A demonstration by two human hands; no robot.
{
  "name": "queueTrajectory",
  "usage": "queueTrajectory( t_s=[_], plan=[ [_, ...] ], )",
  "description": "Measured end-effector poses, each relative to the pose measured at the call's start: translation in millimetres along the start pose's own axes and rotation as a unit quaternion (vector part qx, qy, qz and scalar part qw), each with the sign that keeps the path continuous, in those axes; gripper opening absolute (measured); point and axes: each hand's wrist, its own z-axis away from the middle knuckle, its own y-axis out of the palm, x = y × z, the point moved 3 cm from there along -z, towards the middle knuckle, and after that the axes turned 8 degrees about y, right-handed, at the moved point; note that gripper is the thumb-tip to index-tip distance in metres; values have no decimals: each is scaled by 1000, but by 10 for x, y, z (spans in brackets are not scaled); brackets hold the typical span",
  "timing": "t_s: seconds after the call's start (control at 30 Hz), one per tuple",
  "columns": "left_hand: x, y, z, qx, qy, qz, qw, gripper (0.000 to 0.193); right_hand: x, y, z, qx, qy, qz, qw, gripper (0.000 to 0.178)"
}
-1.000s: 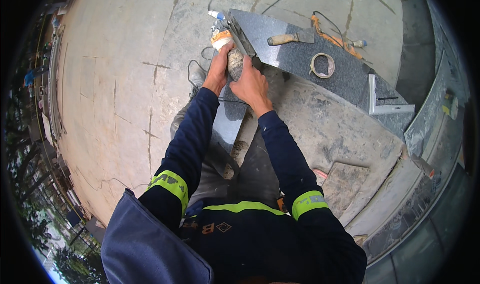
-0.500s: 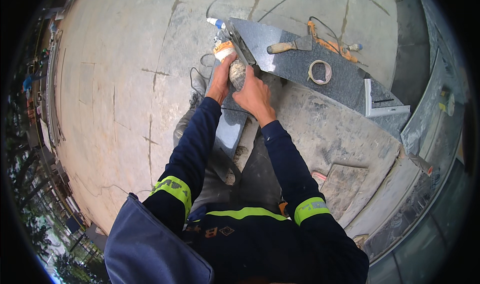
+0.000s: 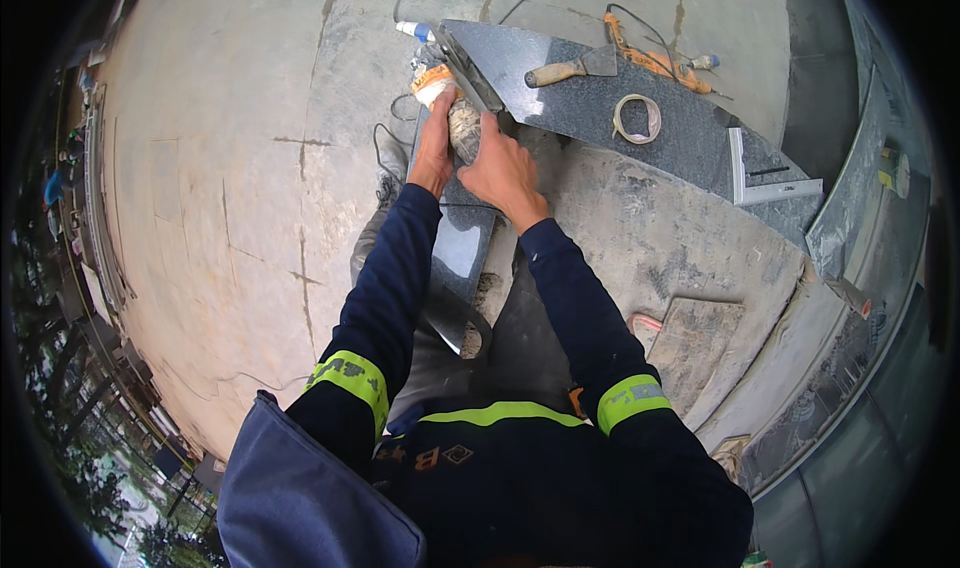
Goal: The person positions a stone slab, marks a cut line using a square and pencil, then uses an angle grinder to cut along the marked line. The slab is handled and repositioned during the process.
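Observation:
Both hands hold an angle grinder (image 3: 465, 128) with a dusty, orange-and-white taped body. My left hand (image 3: 433, 148) wraps its left side, while my right hand (image 3: 503, 175) grips the rear end from the right. The grinder's dark, flat disc end lies against the left edge of a dark grey stone slab (image 3: 560, 113). Fingers and guard hide exactly where the disc meets the stone. Below the grinder, a narrower grey stone piece (image 3: 463, 243) extends toward my legs.
On the slab lie a putty knife (image 3: 560, 71), a tape roll (image 3: 637, 119) and a white try square (image 3: 770, 190). An orange corded power tool (image 3: 650, 58) rests at its far edge. Cables cross the concrete floor (image 3: 240, 188). A flat board (image 3: 695, 333) lies right of my legs.
The whole view has shifted slightly, so the grinder and the slab's left end sit a little higher and further left. Both hands keep the same grip on the grinder.

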Motion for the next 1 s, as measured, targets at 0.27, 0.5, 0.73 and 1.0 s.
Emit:
queueTrajectory(
  t_s=[0.27, 0.5, 0.73, 1.0],
  plan=[
    [-1, 0, -30, 6, 0, 24, 1000, 46, 24, -19, 4, 7, 0, -8, 1000, 87],
    [0, 9, -46, 25, 13, 34, 999, 46, 34, -24, 4, 10, 8, -9, 1000, 91],
    [-7, 1, -79, 35, 6, 52, 998, 45, 38, 19, -50, 7, 13, -9, 1000, 87],
    [-3, 14, -8, 10, 1, 27, 1000, 42, 7, 11, 11, 4, 4, -6, 1000, 88]
  ],
)
